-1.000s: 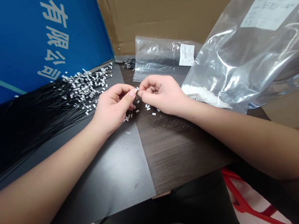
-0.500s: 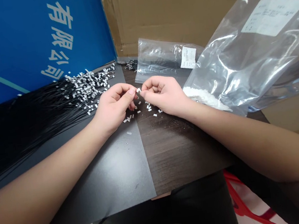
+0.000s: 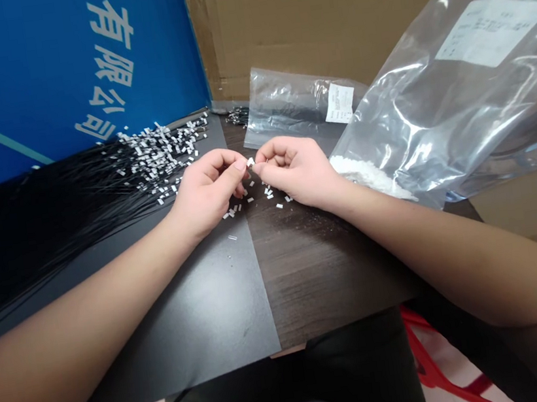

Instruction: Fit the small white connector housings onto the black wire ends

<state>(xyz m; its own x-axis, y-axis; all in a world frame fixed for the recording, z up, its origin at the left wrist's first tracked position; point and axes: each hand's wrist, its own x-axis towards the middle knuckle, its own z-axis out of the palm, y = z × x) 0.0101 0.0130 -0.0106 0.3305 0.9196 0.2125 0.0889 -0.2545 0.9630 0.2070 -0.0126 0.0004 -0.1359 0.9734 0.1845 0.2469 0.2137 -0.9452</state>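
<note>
Piece (image 3: 250,162), small, white and oblong, sits between the two hands, raised off the table where the fingertips meet. We see the left hand (image 3: 208,195) curled, its thumb (image 3: 240,164) and forefinger drawn together, with the thumb tip just left of the piece. The right hand (image 3: 294,172) curls the same way, its fingertips (image 3: 260,166) just right of the piece. Neither hand is spread open. The piece lies about equally near both hands; at this size we cannot tell whether one hand or both grip it, and its long axis is too small to read.

Loose white bits (image 3: 267,191) lie scattered on the tabletop just below the hands. Left of the left hand, a fan of thin black wires (image 3: 69,227) ends in a dense band of white tags (image 3: 163,155). The wires rest on a dark translucent sheet (image 3: 215,320), laid over a wood-grain tabletop (image 3: 317,267). Ahead lies a clear plastic bag (image 3: 296,108) with a white label; beside the right hand, a larger clear bag (image 3: 434,106) holds a heap of white pieces. A blue printed board (image 3: 59,77) and a cardboard carton (image 3: 314,23) stand behind.
</note>
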